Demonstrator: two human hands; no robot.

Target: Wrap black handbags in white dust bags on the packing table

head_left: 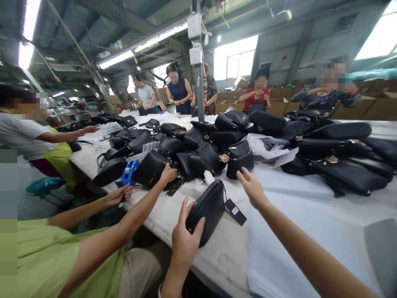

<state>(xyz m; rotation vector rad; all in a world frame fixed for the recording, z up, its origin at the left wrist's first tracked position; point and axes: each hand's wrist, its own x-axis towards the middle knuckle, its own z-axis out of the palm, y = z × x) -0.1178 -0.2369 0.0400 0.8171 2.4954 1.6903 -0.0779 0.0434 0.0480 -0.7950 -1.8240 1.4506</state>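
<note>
My left hand (186, 234) grips a black handbag (207, 213) by its end, holding it tilted at the table's near edge. A dark hang tag (235, 212) dangles from the bag on a thin cord. Over the table, my right hand (252, 188) is stretched out with fingers apart and nothing in it. Its fingertips are close to a small black bag (240, 159) in the pile; whether they touch cannot be made out. White sheets of wrapping (285, 231) lie beneath my right forearm.
Many black bags (350, 171) heap across the white table (223, 258). At my left, a co-worker's hand (169, 174) reaches among bags beside a blue tape dispenser (127, 173). Crumpled clear plastic (268, 147) lies in the pile. A post (199, 82) rises behind; other people work around the table.
</note>
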